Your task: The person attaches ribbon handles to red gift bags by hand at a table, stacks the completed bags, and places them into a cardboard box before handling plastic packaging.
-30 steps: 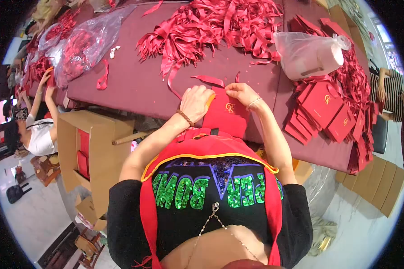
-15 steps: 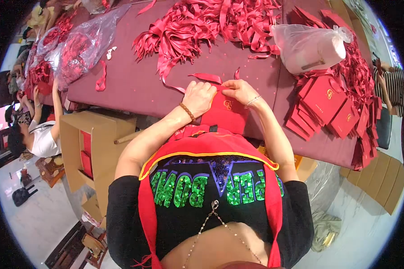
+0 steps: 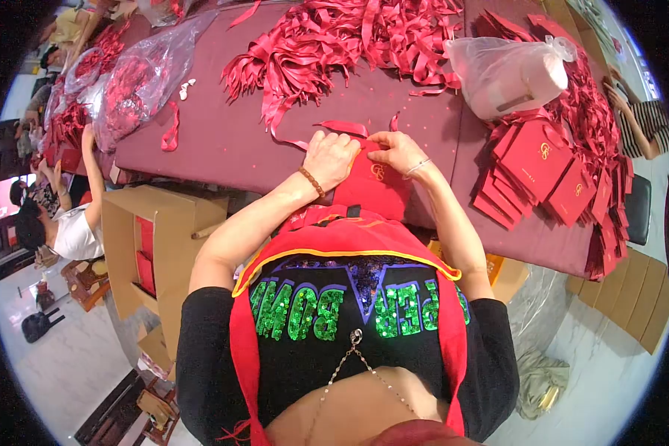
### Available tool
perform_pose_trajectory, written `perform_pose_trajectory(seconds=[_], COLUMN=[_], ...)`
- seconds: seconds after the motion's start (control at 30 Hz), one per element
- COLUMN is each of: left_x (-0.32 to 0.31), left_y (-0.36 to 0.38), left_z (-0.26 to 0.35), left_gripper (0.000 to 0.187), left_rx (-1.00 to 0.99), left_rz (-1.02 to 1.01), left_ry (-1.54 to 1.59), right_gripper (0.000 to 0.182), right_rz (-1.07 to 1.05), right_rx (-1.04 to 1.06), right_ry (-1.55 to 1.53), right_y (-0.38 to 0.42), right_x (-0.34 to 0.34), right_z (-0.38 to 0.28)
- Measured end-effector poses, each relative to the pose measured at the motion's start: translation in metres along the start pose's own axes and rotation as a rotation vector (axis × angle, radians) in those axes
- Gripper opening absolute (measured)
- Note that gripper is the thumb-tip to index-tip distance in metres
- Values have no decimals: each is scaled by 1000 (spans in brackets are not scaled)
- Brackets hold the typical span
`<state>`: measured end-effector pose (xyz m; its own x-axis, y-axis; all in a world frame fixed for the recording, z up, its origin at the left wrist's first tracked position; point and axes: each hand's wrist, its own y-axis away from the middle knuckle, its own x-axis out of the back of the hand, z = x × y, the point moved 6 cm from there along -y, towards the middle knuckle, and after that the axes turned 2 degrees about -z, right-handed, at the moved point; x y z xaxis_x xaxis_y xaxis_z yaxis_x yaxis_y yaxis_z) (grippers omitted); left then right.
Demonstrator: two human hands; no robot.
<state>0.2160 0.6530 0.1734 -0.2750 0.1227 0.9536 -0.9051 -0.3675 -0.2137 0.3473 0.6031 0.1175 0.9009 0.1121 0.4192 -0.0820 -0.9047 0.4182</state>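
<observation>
Both hands pinch the top edge of a gold-marked red bag (image 3: 373, 184) at the table's (image 3: 223, 141) near edge, mid-frame: left hand (image 3: 332, 159), right hand (image 3: 398, 154), fingers nearly closed. A loose ribbon (image 3: 343, 126) lies just above them, below the ribbon pile (image 3: 349, 44). A wrapped white roll (image 3: 539, 78) and stacked red bags (image 3: 539, 163) fill the upper right. Since the earlier frame, the grip looks unchanged; the striped-sleeved co-worker's hand (image 3: 617, 97) at right is higher.
</observation>
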Motion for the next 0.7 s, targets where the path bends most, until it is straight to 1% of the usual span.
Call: perform_pose_trajectory(seconds=[0.07,0.13,0.3,0.4,0.47,0.53,0.6,0.67,0.7], left_x=[-1,-1,-2,-4,-3,-5,-3,-2,-1], left_y=[-2,-3,-3,-2,-1,-3,-6,-6,-7], left_z=[-1,-1,0,1,0,0,-1,-1,0], left_gripper=[11,11,13,12,10,11,12,13,12], left_rx=[-12,-57,-26,10,26,29,34,41,42], left_rz=[-4,13,-9,-33,-37,-90,-68,-49,-27], left_ry=[-3,-1,26,23,22,36,70,100,106], right_gripper=[43,43,43,43,43,43,44,43,43], right_rz=[27,29,6,18,-8,-15,-22,-78,-77], right_rx=[64,65,26,55,35,48,59,10,9], right_ry=[52,64,76,5,-133,-148,-166,-295,-297], right_y=[5,7,4,-1,-2,-3,-1,4,2], right_x=[4,6,3,0,-3,-2,-1,-1,-2], right_z=[-10,-13,-7,3,9,10,8,2,4])
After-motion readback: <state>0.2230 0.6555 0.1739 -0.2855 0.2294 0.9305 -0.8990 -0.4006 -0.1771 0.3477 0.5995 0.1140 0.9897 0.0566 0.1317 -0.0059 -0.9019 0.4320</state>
